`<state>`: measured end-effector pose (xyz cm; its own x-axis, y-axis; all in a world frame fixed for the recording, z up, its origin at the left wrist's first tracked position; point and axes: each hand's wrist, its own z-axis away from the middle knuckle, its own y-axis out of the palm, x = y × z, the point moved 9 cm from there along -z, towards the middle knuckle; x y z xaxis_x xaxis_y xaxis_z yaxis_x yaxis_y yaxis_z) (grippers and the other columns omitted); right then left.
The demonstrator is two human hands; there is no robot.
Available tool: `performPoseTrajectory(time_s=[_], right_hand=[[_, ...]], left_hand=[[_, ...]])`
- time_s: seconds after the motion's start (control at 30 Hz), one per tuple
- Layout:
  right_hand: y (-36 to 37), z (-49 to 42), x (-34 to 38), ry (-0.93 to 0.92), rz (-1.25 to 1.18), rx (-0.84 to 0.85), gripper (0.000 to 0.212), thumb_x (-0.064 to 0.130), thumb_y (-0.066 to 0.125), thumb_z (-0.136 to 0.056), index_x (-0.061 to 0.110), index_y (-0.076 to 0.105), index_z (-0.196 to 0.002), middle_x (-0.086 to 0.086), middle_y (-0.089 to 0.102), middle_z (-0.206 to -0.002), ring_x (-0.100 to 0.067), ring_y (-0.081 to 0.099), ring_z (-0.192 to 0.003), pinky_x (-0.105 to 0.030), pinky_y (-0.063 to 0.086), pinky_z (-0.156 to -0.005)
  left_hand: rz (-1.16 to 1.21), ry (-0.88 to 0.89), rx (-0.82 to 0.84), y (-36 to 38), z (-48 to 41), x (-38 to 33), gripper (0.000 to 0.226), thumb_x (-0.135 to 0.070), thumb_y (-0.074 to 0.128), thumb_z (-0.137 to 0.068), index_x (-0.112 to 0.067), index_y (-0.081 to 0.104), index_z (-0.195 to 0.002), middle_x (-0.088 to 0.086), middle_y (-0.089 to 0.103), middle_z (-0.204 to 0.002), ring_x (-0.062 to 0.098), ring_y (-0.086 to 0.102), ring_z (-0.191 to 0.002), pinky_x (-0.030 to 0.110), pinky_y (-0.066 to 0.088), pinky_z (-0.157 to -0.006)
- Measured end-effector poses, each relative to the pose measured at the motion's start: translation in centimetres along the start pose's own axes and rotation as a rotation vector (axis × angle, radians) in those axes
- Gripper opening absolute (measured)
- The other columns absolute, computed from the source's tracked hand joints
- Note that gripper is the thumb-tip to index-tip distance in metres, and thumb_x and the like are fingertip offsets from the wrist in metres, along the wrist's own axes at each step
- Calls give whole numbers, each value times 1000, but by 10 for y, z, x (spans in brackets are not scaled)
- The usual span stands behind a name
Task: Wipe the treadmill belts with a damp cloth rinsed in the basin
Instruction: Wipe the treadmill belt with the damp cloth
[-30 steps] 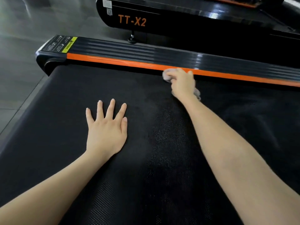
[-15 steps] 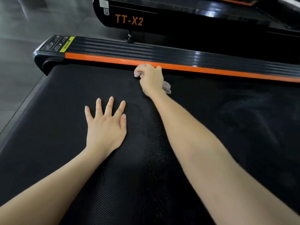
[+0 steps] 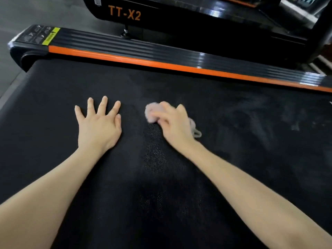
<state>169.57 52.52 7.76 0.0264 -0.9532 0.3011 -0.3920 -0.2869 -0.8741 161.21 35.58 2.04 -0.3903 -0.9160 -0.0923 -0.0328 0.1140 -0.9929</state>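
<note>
Head view looks down on a wide black belt (image 3: pixel 53 159). Two bare arms reach out over it from the bottom of the picture.

The left hand (image 3: pixel 99 126) lies flat on the belt, palm down. Its fingers are straight and spread apart. It holds nothing.

The right hand (image 3: pixel 174 126) is just beside it, to the right, and the two do not touch. This hand is a bit blurry. Its fingers curl over a small pale pink cloth (image 3: pixel 151 113) and press it down on the belt. The cloth is bunched up into a lump. One part pokes out past the fingertips, on the side near the left hand. Another bit pokes out as a little loop on the other side, by the wrist. The cloth sits near the middle of the belt, well apart from the far edge.

To the right of the cloth the belt has pale, cloudy marks (image 3: pixel 296 121). Just below the right hand, tiny dots show in the belt.

Along the far edge of the belt runs a black rail (image 3: pixel 161 51) with an orange stripe (image 3: pixel 161 65). At its left end is a yellow sticker (image 3: pixel 51 35). Behind the rail stands another black treadmill (image 3: pixel 179 20) with "TT-X2" on it in orange letters. Grey floor (image 3: pixel 27 9) shows at the top left.
</note>
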Motion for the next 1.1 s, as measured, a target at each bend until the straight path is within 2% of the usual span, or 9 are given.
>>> performPoseTrajectory(time_s=[0.1, 0.2, 0.3, 0.4, 0.53, 0.77, 0.87, 0.97, 1.1], right_hand=[[-23, 111, 64, -179, -105, 142, 29, 9, 55, -92, 32, 71, -93, 6, 61, -110, -17, 36, -65, -26, 30, -61], [-43, 153, 40, -323, -40, 241, 37, 3, 45, -94, 34, 64, -100, 11, 60, -113, -14, 38, -71, -23, 28, -68], [-52, 117, -68, -17, 62, 107, 33, 3, 39, -91, 31, 56, -90, 12, 59, -106, -18, 55, -81, -35, 44, -72], [-69, 101, -138, 359, 139, -29, 34, 36, 27, -85, 36, 59, -95, 3, 59, -101, -15, 60, -81, -22, 45, -66], [-58, 125, -36, 45, -53, -8, 32, -1, 52, -80, 27, 66, -85, 13, 64, -103, -23, 61, -86, -41, 41, -80], [-49, 197, 69, -424, -261, 268, 31, 15, 47, -93, 25, 74, -104, -1, 63, -123, -16, 35, -71, -26, 31, -72], [-48, 135, 5, -146, -176, 181, 32, 15, 47, -90, 36, 69, -99, 13, 62, -109, 2, 47, -89, -24, 40, -86], [-47, 95, -37, 186, -161, -20, 35, 8, 39, -84, 35, 62, -82, 10, 59, -89, -25, 53, -92, -22, 39, -77], [-25, 132, 66, -163, -185, 78, 30, 10, 51, -84, 30, 72, -91, 4, 61, -97, -23, 39, -75, -44, 42, -71]], left_hand=[[11, 4, 8, -3, 0, 0, 51, -39, 18, -98, -31, 22, -149, 5, 19, -157, 37, 9, -142, 60, 6, -111], [28, 4, 27, -4, 1, 2, 51, -40, 17, -98, -32, 22, -149, 4, 18, -157, 35, 8, -143, 59, 5, -112], [22, 5, 38, -4, 4, 2, 52, -41, 16, -98, -32, 21, -149, 3, 17, -157, 35, 6, -143, 57, 3, -113], [-4, -24, 92, 0, 6, 1, 53, -41, 10, -98, -34, 13, -150, 0, 9, -159, 33, 1, -144, 57, 1, -113], [24, -30, 107, 3, 18, 1, 53, -42, 11, -98, -33, 12, -150, 0, 7, -159, 32, 1, -145, 53, 2, -113], [34, 72, 198, -19, 86, -27, 50, -43, 21, -100, -32, 23, -149, 3, 15, -158, 32, 11, -143, 48, 14, -112], [-95, 121, 279, -30, 129, -23, 49, -44, 18, -100, -37, 16, -149, -1, 8, -159, 28, 6, -145, 46, 14, -113], [-149, 73, 286, -43, 159, 3, 48, -45, 17, -100, -39, 21, -147, -2, 4, -159, 27, 2, -146, 44, 9, -114], [-120, -27, 261, -51, 169, 41, 47, -45, 18, -100, -39, 24, -147, -3, 9, -159, 29, 3, -146, 47, 9, -115]])
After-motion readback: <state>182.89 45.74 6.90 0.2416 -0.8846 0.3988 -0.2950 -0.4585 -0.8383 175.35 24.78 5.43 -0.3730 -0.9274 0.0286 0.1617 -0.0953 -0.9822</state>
